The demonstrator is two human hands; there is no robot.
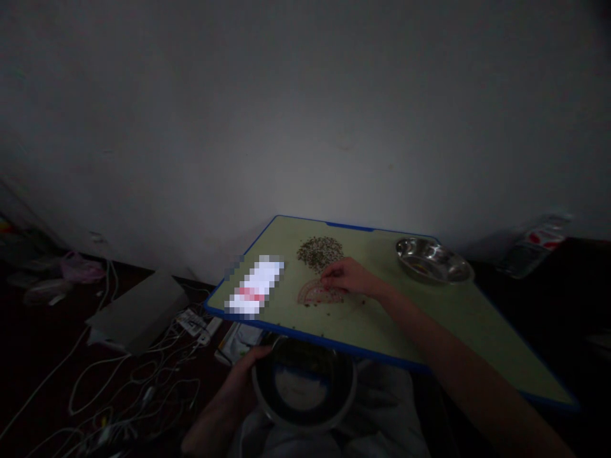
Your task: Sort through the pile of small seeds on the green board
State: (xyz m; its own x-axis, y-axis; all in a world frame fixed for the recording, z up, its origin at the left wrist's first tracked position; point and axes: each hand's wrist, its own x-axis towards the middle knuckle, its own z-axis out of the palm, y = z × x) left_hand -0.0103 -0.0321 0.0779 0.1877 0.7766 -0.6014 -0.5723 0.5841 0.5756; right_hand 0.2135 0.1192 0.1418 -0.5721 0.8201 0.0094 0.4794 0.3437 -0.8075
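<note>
As the right hand bent its fingers over the red-marked protractor on the tabletop, its grip unclear, the left hand clasped a round bowl, apparently steadying it below the near edge; beyond lay seed-like grains and a steel basin.

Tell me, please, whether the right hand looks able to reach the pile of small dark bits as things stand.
Probably yes: the right hand is at the red protractor, near the pile of small dark bits, with nothing visible blocking the way; the metal bowl stands aside.
</note>
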